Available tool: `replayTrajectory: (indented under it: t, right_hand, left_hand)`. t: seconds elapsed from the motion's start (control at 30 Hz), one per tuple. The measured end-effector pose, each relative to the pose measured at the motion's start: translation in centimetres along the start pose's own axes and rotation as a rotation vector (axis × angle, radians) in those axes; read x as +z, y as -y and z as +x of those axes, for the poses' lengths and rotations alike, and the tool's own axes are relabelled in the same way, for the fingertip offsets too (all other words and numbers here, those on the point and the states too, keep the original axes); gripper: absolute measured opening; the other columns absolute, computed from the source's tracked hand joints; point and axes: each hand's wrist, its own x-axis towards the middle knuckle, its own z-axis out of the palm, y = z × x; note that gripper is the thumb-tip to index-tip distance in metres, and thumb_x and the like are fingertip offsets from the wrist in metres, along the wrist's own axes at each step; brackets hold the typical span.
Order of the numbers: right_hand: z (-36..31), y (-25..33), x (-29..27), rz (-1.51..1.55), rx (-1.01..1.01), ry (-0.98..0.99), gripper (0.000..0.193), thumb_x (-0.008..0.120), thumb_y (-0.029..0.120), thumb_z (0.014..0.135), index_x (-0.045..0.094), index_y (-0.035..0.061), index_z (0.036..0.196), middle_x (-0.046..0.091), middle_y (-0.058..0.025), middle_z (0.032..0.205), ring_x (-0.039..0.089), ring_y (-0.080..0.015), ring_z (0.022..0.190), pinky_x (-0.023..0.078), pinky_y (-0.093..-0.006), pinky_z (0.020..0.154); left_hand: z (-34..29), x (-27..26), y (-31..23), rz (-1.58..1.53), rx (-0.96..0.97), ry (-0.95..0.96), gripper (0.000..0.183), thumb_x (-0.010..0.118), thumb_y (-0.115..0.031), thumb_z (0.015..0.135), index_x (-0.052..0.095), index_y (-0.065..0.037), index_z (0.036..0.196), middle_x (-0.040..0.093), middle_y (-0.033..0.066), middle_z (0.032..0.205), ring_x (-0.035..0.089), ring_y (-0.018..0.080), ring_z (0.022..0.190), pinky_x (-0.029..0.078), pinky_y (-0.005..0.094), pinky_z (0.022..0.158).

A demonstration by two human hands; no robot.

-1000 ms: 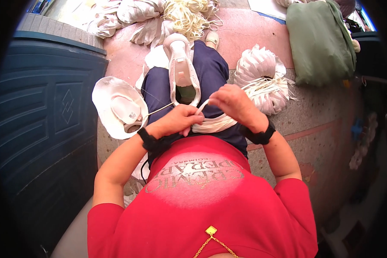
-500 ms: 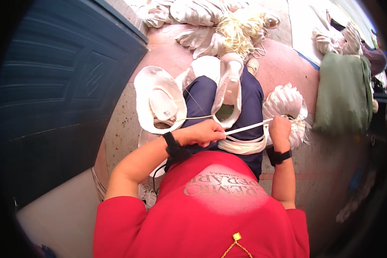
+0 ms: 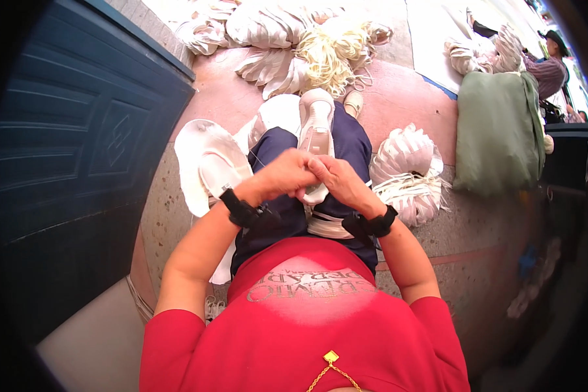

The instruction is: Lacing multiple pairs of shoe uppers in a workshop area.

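My left hand (image 3: 284,175) and my right hand (image 3: 347,181) meet over the near end of a white shoe upper (image 3: 317,124). Both are closed, their fingertips pinched together; what they pinch is hidden. The upper lies lengthwise between my thighs, toe end pointing away, its opening partly covered by my hands. A loop of white strip (image 3: 330,226) rests across my lap just below them. Left of my left hand lies a second white shoe upper (image 3: 210,163). A thin thread (image 3: 257,159) shows near my left wrist.
Bundles of white shoe parts (image 3: 268,26) and a heap of cream laces (image 3: 333,55) lie ahead. To the right are a tied white bundle (image 3: 408,173) and a green sack (image 3: 500,130). A dark blue door (image 3: 78,144) stands left. Another person (image 3: 549,72) is far right.
My right hand has come in from the right to meet my left hand. The white strip stretched between them no longer shows. My left hand has shifted up over the upper's near end.
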Motion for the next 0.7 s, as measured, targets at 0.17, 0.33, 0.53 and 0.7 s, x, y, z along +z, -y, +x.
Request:
replayTrajectory:
  t: [0.17, 0.33, 0.53, 0.7]
  right_hand:
    - [1.9, -2.0, -3.8, 0.003, 0.1, -0.188, 0.034, 0.052, 0.027, 0.086, 0.056, -0.002, 0.069, 0.046, 0.0014, 0.054, 0.038, -0.0069, 0.052, 0.034, -0.0256, 0.046]
    - [2.1, -2.2, -6.0, 0.609, 0.373, -0.252, 0.022, 0.05, 0.024, 0.087, 0.058, 0.0043, 0.086, 0.05, 0.002, 0.061, 0.04, -0.0036, 0.049, 0.032, -0.0166, 0.045]
    - [-0.1, -6.8, -6.1, -0.252, 0.053, -0.372, 0.024, 0.053, 0.023, 0.083, 0.056, 0.0021, 0.095, 0.054, -0.0048, 0.066, 0.052, -0.0169, 0.055, 0.043, -0.0278, 0.052]
    - [-2.2, -5.8, -4.4, -0.95, -0.281, -0.3, 0.036, 0.06, 0.026, 0.075, 0.054, 0.0068, 0.104, 0.051, -0.0068, 0.086, 0.051, -0.0221, 0.081, 0.044, -0.0323, 0.065]
  left_hand:
    - [3.9, -2.4, 1.6, 0.754, 0.543, -0.672, 0.025, 0.06, -0.016, 0.073, 0.059, 0.002, 0.09, 0.06, 0.0175, 0.078, 0.058, 0.0318, 0.07, 0.046, 0.0389, 0.064]
    - [6.5, -1.3, 1.4, 1.003, 0.551, -0.736, 0.027, 0.066, -0.019, 0.068, 0.058, 0.0, 0.085, 0.059, 0.0176, 0.076, 0.058, 0.0319, 0.073, 0.045, 0.0391, 0.065]
    - [7.4, -1.3, 0.8, 0.976, 0.467, -0.725, 0.024, 0.066, -0.018, 0.069, 0.06, 0.001, 0.083, 0.06, 0.0166, 0.073, 0.059, 0.0297, 0.068, 0.047, 0.0356, 0.061]
    - [7.8, -1.0, 1.4, 0.995, 0.485, -0.761, 0.022, 0.064, -0.018, 0.071, 0.061, 0.002, 0.08, 0.06, 0.0173, 0.069, 0.059, 0.03, 0.064, 0.046, 0.0363, 0.059]
